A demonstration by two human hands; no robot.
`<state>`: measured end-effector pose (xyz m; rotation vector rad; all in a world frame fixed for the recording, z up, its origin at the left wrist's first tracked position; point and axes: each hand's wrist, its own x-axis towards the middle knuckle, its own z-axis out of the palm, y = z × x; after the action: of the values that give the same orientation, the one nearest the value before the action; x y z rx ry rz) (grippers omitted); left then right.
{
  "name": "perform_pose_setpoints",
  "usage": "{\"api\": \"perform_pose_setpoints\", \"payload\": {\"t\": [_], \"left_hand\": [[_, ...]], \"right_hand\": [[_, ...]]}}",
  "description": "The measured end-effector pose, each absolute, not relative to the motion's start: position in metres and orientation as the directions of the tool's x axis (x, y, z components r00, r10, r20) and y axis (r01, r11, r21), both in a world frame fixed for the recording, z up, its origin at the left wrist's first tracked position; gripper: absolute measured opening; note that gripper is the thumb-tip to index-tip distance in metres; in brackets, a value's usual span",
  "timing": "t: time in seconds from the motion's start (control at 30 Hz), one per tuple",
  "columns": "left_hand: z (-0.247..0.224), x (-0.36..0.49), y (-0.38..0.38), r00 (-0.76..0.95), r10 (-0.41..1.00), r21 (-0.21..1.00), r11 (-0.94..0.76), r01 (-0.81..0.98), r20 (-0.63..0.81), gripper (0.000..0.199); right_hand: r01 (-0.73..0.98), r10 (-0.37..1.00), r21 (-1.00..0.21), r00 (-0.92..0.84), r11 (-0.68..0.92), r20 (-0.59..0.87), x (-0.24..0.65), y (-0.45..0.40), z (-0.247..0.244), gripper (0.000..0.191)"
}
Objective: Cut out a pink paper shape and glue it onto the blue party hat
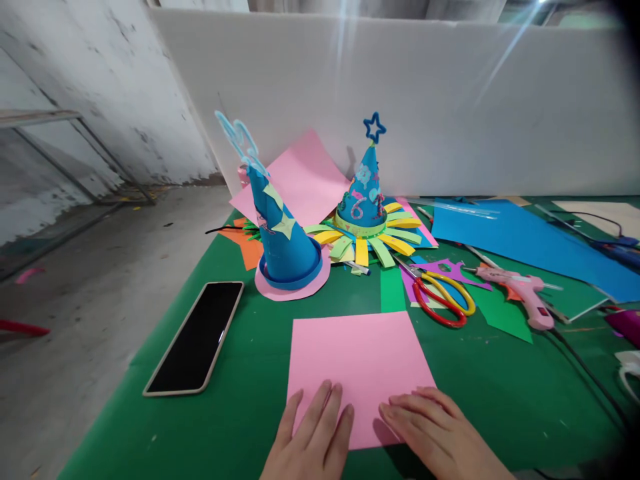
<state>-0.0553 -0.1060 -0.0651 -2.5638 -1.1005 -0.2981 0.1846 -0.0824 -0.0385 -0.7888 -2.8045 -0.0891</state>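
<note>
A square-looking sheet of pink paper [357, 353] lies flat on the green tabletop [240, 433] in front of me. My left hand [315, 433] rests on its lower left part, fingers spread and flat. Over the lower right corner lies my right hand [435, 427], its fingers stretched out and close together, holding nothing. Beyond the sheet stand two blue paper cone hats: one [287, 247] with a pale blue looped topper and a pink round base, the other [367, 193] with a dark blue star and a fringe of yellow and green strips.
A phone [197, 340] lies at the left. Scissors [443, 297] with red and yellow handles, a pink glue gun [520, 287] with its cord, and blue card [525, 240] lie to the right. A white board [425, 107] stands behind, with more pink paper [305, 177] leaning there.
</note>
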Motion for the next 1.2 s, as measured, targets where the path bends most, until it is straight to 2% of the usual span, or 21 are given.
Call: {"api": "perform_pose_setpoints", "payload": {"t": [0.1,0.2,0.3,0.53,0.67,0.83,0.9,0.93,0.97,1.03,1.07,1.13,1.17,1.2], "left_hand": [[-0.058,-0.054,-0.104,0.742,0.626,-0.283,-0.686,0.671,0.241,0.033],[-0.055,-0.054,-0.104,0.759,0.614,-0.324,-0.688,0.649,0.216,0.033],[-0.056,-0.053,-0.104,0.762,0.610,-0.349,-0.680,0.645,0.220,0.032],[-0.054,-0.054,-0.102,0.778,0.591,-0.350,-0.697,0.626,0.214,0.032],[-0.052,-0.054,-0.102,0.780,0.594,-0.337,-0.706,0.623,0.199,0.031],[-0.058,-0.058,-0.105,0.765,0.604,-0.280,-0.712,0.644,0.226,0.034],[-0.063,-0.061,-0.109,0.700,0.646,-0.168,-0.687,0.707,0.304,0.042],[-0.064,-0.062,-0.112,0.626,0.693,-0.073,-0.648,0.758,0.358,0.048],[-0.064,-0.062,-0.113,0.517,0.752,0.054,-0.585,0.809,0.410,0.054],[-0.060,-0.062,-0.114,0.212,0.872,0.380,-0.396,0.836,0.442,0.060],[-0.054,-0.061,-0.112,0.051,0.912,0.552,-0.290,0.782,0.406,0.060],[-0.038,-0.056,-0.104,-0.205,0.954,0.850,-0.085,0.520,0.220,0.057],[-0.029,-0.053,-0.098,-0.270,0.960,0.942,0.020,0.334,0.076,0.058],[-0.020,-0.049,-0.092,-0.264,0.961,0.983,0.119,0.137,-0.079,0.058]], "right_hand": [[0.640,0.657,-0.157,-0.710,0.752,0.253,0.185,-0.072,-0.029,0.040],[0.714,0.755,-0.248,-0.614,0.655,0.228,0.174,-0.042,-0.017,0.042],[0.791,0.827,-0.286,-0.563,0.542,0.009,0.156,-0.007,-0.008,0.039],[0.822,0.829,-0.318,-0.537,0.473,-0.158,0.137,0.035,-0.005,0.044],[0.773,0.771,-0.461,-0.585,0.435,-0.252,0.144,0.045,-0.006,0.030],[0.659,0.712,-0.685,-0.638,0.310,-0.292,0.156,0.047,0.000,0.027],[0.610,0.727,-0.760,-0.624,0.224,-0.286,0.163,0.044,0.005,0.026],[0.580,0.753,-0.794,-0.602,0.183,-0.267,0.167,0.041,0.008,0.027],[0.546,0.787,-0.825,-0.569,0.143,-0.239,0.171,0.038,0.010,0.028],[0.463,0.861,-0.884,-0.473,0.062,-0.187,0.177,0.031,0.011,0.027],[0.413,0.893,-0.910,-0.417,0.022,-0.168,0.180,0.027,0.010,0.025],[0.309,0.939,-0.950,-0.309,-0.048,-0.148,0.183,0.018,0.007,0.023],[0.259,0.955,-0.963,-0.260,-0.076,-0.146,0.183,0.015,0.004,0.023],[0.210,0.965,-0.972,-0.218,-0.102,-0.148,0.183,0.011,0.000,0.022]]}}
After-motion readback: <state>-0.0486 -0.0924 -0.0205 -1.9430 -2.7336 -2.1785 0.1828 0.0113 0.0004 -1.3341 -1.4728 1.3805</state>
